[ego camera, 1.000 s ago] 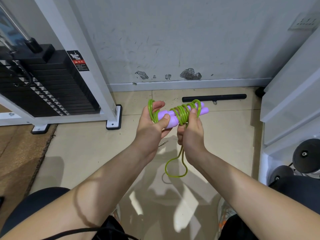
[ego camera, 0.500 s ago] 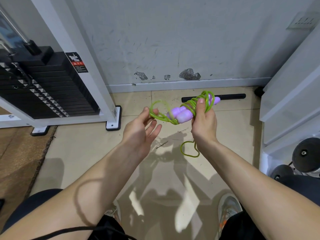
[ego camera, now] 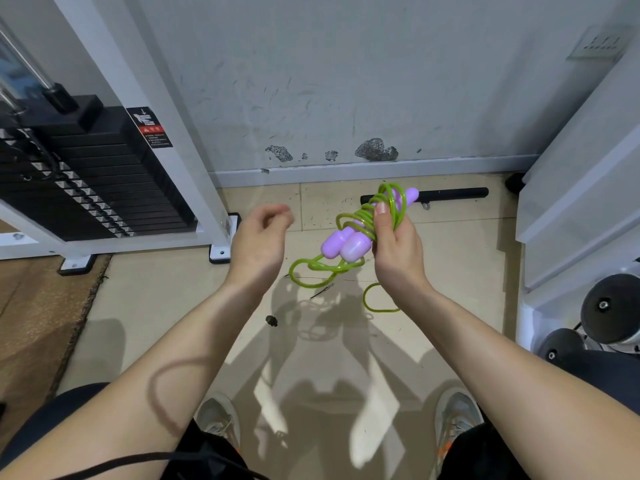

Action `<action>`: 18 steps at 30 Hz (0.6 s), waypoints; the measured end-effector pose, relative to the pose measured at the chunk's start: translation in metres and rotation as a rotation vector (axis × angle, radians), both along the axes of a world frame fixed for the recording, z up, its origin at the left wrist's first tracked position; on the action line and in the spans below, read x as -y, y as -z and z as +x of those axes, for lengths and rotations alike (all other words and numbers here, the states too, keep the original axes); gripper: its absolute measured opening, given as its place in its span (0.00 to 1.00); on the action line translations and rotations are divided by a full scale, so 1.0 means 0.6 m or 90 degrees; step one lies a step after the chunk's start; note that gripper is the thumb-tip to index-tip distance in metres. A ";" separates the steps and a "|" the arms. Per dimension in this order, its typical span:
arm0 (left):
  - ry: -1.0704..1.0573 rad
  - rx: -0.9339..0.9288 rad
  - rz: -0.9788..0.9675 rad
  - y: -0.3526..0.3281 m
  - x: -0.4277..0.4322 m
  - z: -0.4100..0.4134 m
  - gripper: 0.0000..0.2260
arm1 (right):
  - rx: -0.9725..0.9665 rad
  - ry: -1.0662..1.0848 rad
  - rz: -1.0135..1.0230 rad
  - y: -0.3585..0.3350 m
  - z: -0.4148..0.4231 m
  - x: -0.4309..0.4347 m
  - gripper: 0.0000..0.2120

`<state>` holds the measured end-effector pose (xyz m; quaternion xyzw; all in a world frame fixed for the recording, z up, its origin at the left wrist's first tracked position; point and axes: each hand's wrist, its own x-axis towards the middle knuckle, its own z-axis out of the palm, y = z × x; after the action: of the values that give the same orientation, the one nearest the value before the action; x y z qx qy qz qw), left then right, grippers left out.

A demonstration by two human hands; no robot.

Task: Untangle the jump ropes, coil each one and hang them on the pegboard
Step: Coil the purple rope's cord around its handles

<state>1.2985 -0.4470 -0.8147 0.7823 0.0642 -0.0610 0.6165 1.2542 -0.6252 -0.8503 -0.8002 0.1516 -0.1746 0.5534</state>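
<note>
Cord (ego camera: 360, 216), green plastic, looks light, springy and slick, wound loosely round its purple handles (ego camera: 341, 245) in mid-air, right hand (ego camera: 398, 251) clamping the bundle, left hand (ego camera: 258, 244) empty, fingers loosely curled; grab the rigid handles.

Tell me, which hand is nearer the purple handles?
Right. The right hand grips the purple handles with the green rope wound round them; the left hand is apart to their left, empty.

Green jump rope (ego camera: 372, 216) coiled around its paired purple handles (ego camera: 343, 245).
</note>
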 end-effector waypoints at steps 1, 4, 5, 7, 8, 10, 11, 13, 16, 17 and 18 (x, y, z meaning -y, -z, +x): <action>0.068 0.023 -0.009 -0.002 0.002 -0.003 0.06 | 0.009 -0.022 -0.001 -0.002 -0.004 -0.005 0.20; 0.241 0.001 -0.029 -0.007 0.013 -0.020 0.10 | 0.010 -0.068 0.029 -0.002 -0.006 -0.018 0.18; 0.282 -0.011 -0.040 -0.008 0.015 -0.022 0.12 | 0.002 -0.080 0.040 -0.002 -0.006 -0.020 0.18; 0.335 -0.037 -0.066 -0.010 0.015 -0.021 0.16 | -0.012 -0.103 0.043 -0.001 -0.005 -0.023 0.19; 0.353 -0.048 -0.071 -0.012 0.013 -0.017 0.18 | -0.017 -0.110 0.041 0.000 -0.005 -0.024 0.19; 0.395 -0.047 -0.053 -0.012 0.012 -0.014 0.19 | -0.026 -0.119 0.045 0.002 -0.006 -0.025 0.20; 0.406 -0.040 -0.040 -0.010 0.013 -0.015 0.17 | -0.031 -0.120 0.045 0.002 -0.007 -0.026 0.20; 0.388 -0.037 -0.030 -0.003 0.019 -0.019 0.13 | -0.036 -0.121 0.043 0.002 -0.009 -0.029 0.19; 0.338 -0.056 -0.060 0.010 0.025 -0.019 0.14 | -0.042 -0.119 0.057 0.003 -0.013 -0.035 0.15; 0.325 -0.067 -0.083 0.010 0.027 -0.020 0.15 | -0.044 -0.118 0.062 0.003 -0.014 -0.036 0.14; 0.311 -0.077 -0.106 0.012 0.029 -0.021 0.18 | -0.047 -0.118 0.065 0.003 -0.015 -0.036 0.14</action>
<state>1.2860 -0.4642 -0.8221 0.7164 -0.0947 -0.2596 0.6406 1.2453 -0.6037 -0.8519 -0.7873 0.1059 -0.0854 0.6013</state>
